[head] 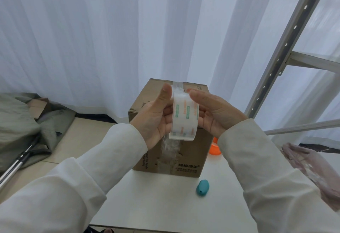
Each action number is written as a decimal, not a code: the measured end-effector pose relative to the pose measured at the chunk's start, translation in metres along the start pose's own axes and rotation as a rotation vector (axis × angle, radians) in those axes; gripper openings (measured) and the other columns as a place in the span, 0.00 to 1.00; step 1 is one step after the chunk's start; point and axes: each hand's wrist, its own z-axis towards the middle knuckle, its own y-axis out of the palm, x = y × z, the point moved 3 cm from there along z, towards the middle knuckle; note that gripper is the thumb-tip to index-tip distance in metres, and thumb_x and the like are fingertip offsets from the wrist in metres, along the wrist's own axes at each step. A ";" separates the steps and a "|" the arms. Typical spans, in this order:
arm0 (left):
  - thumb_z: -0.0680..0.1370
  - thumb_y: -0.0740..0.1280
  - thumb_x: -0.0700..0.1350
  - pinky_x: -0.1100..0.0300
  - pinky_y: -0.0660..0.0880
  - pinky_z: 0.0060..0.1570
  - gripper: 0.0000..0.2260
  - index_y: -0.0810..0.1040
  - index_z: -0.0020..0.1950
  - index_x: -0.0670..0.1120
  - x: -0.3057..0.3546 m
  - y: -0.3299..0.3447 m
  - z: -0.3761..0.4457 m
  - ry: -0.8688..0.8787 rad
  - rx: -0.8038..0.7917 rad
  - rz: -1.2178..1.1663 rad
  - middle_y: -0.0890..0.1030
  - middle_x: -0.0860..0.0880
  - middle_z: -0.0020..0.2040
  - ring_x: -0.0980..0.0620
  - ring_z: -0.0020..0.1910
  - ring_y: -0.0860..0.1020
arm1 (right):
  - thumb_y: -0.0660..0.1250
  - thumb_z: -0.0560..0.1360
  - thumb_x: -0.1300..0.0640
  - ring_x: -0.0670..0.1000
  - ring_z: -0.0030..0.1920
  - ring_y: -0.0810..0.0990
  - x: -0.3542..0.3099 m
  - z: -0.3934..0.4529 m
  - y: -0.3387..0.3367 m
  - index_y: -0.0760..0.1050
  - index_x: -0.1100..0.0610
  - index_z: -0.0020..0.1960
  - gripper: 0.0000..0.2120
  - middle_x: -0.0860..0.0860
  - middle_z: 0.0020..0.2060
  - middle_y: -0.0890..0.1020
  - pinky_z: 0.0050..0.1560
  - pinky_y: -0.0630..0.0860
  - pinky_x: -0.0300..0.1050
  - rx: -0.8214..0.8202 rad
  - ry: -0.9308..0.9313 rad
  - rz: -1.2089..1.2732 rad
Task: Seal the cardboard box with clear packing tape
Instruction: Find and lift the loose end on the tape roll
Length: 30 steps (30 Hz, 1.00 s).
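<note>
A roll of clear packing tape (184,117), printed with green and orange marks, is held on edge above a brown cardboard box (187,155). The box stands upright on a white table, wrinkled clear tape already running down its front.

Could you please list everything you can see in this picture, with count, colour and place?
cardboard box: one, brown, on the table, old tape down its front
roll of clear packing tape: one, held above the box
table: one, white
teal object: one, on the table before the box
orange object: one, right of the box, partly hidden
curtain: white, behind
metal shelf frame: one, right
grey-green fabric: left, on the floor
left hand: holds the roll
right hand: holds the roll
</note>
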 end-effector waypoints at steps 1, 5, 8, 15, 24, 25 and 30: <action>0.56 0.67 0.65 0.56 0.81 0.33 0.35 0.79 0.53 0.42 -0.001 0.001 -0.001 -0.007 0.019 0.015 0.85 0.45 0.44 0.50 0.41 0.84 | 0.71 0.67 0.59 0.53 0.43 0.84 0.001 0.001 -0.001 0.75 0.56 0.53 0.15 0.56 0.45 0.83 0.43 0.83 0.47 0.023 -0.009 -0.062; 0.72 0.62 0.54 0.59 0.81 0.33 0.15 0.79 0.45 0.44 -0.003 0.003 -0.002 0.000 0.097 0.033 0.84 0.49 0.33 0.54 0.32 0.83 | 0.71 0.71 0.61 0.53 0.45 0.83 0.002 0.004 -0.003 0.74 0.53 0.54 0.14 0.54 0.45 0.83 0.45 0.82 0.45 0.089 -0.070 -0.254; 0.78 0.60 0.47 0.60 0.81 0.33 0.11 0.79 0.44 0.43 -0.004 0.002 -0.001 0.015 0.138 0.028 0.83 0.49 0.31 0.54 0.31 0.82 | 0.71 0.71 0.60 0.55 0.48 0.83 0.001 0.004 -0.002 0.74 0.53 0.56 0.15 0.55 0.47 0.83 0.50 0.81 0.50 0.107 -0.115 -0.304; 0.78 0.61 0.46 0.55 0.81 0.39 0.12 0.79 0.49 0.40 -0.005 -0.001 0.002 0.046 0.207 -0.002 0.83 0.44 0.39 0.52 0.35 0.83 | 0.73 0.69 0.49 0.51 0.45 0.83 -0.002 -0.002 0.003 0.71 0.52 0.61 0.23 0.50 0.42 0.82 0.47 0.80 0.46 0.270 -0.401 -0.731; 0.79 0.60 0.44 0.52 0.81 0.41 0.11 0.79 0.46 0.40 -0.001 -0.005 0.002 0.098 0.283 -0.073 0.85 0.45 0.38 0.49 0.37 0.84 | 0.70 0.68 0.42 0.41 0.36 0.79 0.006 -0.006 0.021 0.69 0.48 0.60 0.23 0.36 0.39 0.73 0.41 0.78 0.36 0.290 -0.578 -1.049; 0.79 0.60 0.44 0.51 0.81 0.42 0.11 0.80 0.46 0.41 -0.001 -0.005 0.002 0.098 0.282 -0.067 0.85 0.45 0.38 0.49 0.37 0.84 | 0.71 0.68 0.43 0.41 0.37 0.79 0.005 -0.005 0.020 0.70 0.48 0.60 0.24 0.38 0.40 0.75 0.41 0.78 0.36 0.272 -0.559 -1.015; 0.79 0.62 0.44 0.55 0.81 0.40 0.08 0.78 0.45 0.43 -0.001 -0.006 0.001 0.062 0.337 -0.111 0.82 0.46 0.41 0.50 0.39 0.81 | 0.65 0.70 0.41 0.49 0.44 0.83 0.000 0.000 0.008 0.71 0.50 0.58 0.21 0.48 0.46 0.82 0.46 0.81 0.42 0.215 -0.352 -0.534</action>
